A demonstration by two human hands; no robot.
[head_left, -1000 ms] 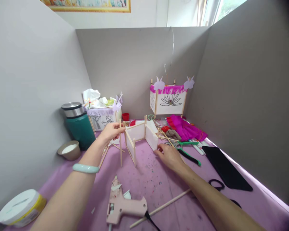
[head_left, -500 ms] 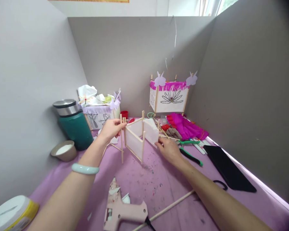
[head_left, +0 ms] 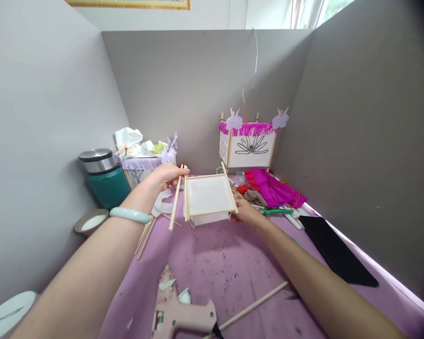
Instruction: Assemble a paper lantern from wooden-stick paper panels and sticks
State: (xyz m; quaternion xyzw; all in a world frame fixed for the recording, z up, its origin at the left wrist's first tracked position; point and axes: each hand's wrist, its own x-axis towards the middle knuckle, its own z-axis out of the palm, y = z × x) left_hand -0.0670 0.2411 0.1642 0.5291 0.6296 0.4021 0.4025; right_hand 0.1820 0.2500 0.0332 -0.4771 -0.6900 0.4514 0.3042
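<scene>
A small frame of thin wooden sticks with white paper panels [head_left: 210,195] is held up above the purple cloth. My left hand [head_left: 170,175] pinches the upright sticks at its left side, including a loose-looking stick [head_left: 175,202] that slants down apart from the panel. At the lower right corner, my right hand [head_left: 245,212] is closed on the frame, its fingertips partly hidden behind it. One paper panel faces me, and another shows beneath it. Nearer me lies a pink glue gun [head_left: 183,310].
At the back right stands a paper lantern [head_left: 252,147] with magenta fringe. Left are a green flask [head_left: 108,186] and a bowl [head_left: 92,221]. Magenta crepe paper [head_left: 277,188] and a black phone-like slab [head_left: 335,249] lie right. A wooden stick [head_left: 254,303] lies by the glue gun.
The frame has tilted and turned, so that one panel now faces me broadly. My right hand has moved with its right side. Both hands keep hold.
</scene>
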